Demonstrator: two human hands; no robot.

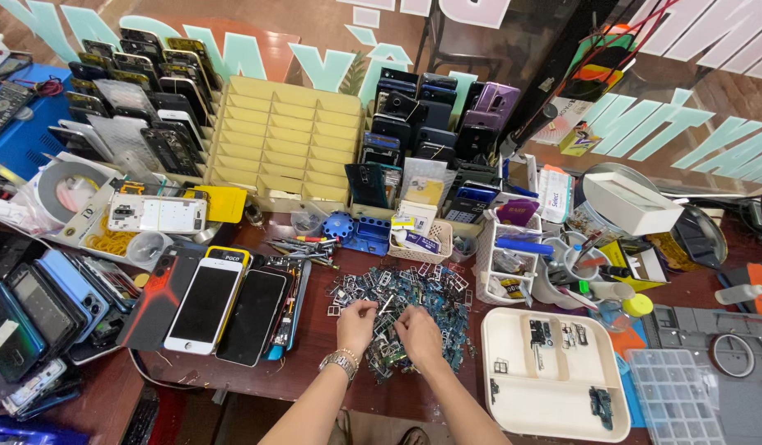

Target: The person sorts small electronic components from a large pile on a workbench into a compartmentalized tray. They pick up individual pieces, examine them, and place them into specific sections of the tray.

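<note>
While your forearms come in low over the dark wooden bench (315, 346), your left hand (355, 322), a metal watch (341, 361) at its wrist, and your right hand (417, 332) sit side by side on the near edge of the heap of small phone parts (406, 301). Both sets of fingers curl down and pinch into the pieces; whether either has one gripped, I cannot tell, since the parts are too small. Just right of your right fingers lies the cream sorting tray (521, 395), close enough that picked pieces need only a short reach. Left of your left fingers, a row of phones (233, 309) lies flat and face up. Beyond your fingertips stand a small white basket (422, 241) and, farther back, the yellow compartment rack (282, 144), flanked by upright phones.
</note>
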